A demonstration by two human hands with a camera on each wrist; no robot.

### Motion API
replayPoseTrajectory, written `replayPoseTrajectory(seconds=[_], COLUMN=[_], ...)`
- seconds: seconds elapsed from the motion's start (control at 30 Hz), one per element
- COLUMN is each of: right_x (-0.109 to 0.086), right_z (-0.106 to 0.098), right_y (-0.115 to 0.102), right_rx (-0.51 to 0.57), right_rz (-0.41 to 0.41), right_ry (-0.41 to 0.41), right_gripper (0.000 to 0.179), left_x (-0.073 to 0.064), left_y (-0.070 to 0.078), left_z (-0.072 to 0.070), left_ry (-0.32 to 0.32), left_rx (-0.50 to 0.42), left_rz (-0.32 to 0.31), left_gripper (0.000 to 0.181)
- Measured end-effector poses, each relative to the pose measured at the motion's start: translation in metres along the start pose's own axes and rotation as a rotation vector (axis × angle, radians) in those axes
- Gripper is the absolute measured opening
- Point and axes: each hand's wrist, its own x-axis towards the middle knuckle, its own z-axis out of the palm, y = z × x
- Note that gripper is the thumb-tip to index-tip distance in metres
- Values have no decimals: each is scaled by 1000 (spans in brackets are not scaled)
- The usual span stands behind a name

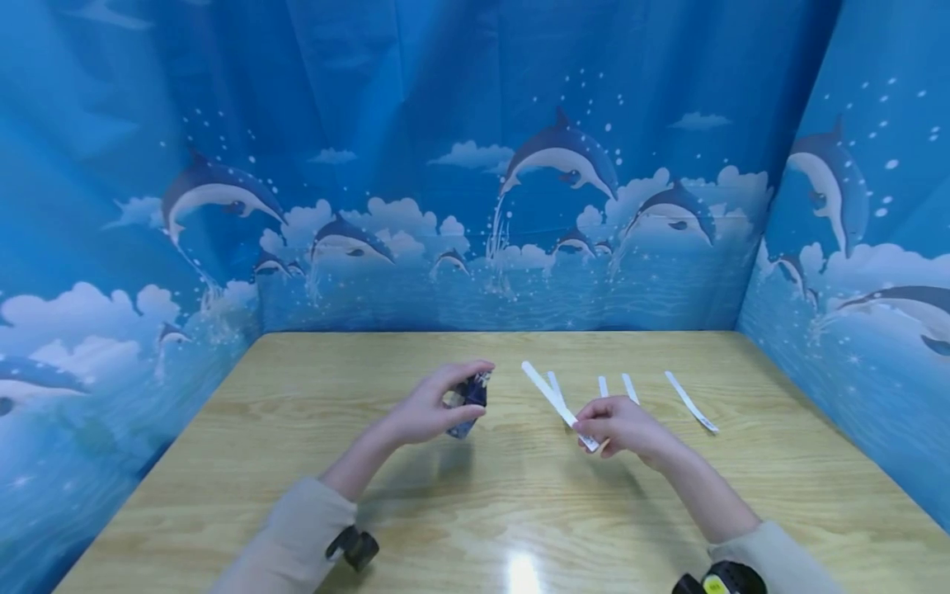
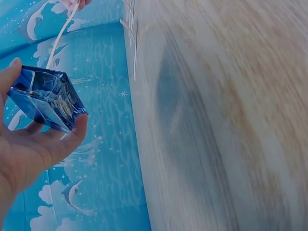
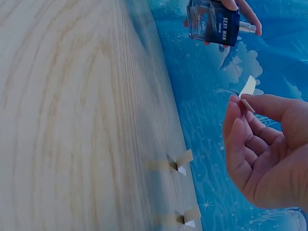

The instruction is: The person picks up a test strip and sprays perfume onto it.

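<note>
A dark blue glass perfume bottle [image 1: 477,391] is gripped by my left hand [image 1: 423,412], raised over the middle of the table. In the right wrist view the bottle [image 3: 214,21] shows white lettering and a silver spray nozzle [image 3: 247,28], with a fingertip on or close to it. To the right, my right hand [image 1: 619,431] pinches a white paper strip [image 1: 545,389] near its lower end. The strip's far end points up and left, apart from the bottle. In the right wrist view only a short piece of this strip [image 3: 249,85] shows.
More white paper strips lie on the wooden table [image 1: 460,520] behind and beside my right hand, one [image 1: 690,402] farthest right. In the right wrist view, two strips [image 3: 185,158] have bent-up ends. A blue dolphin-print curtain [image 1: 475,206] encloses the table's back and sides.
</note>
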Motion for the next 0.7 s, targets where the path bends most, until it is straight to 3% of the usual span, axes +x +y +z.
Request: replayPoseTrajectory(seconds=[0.17,0.5,0.7], right_x=[1,0,0], right_z=[7,16,19], right_y=[0,-3,-7], right_rx=[8,27,6], right_rz=[10,15,23], right_ry=[14,30,20], right_gripper=[29,26,23], left_x=[2,4,6], left_y=[-9,-10,-13], left_z=[3,7,9], left_ry=[10,68,80], left_rx=[36,59,111], left_rz=[1,-36,-5], left_gripper=[56,56,54])
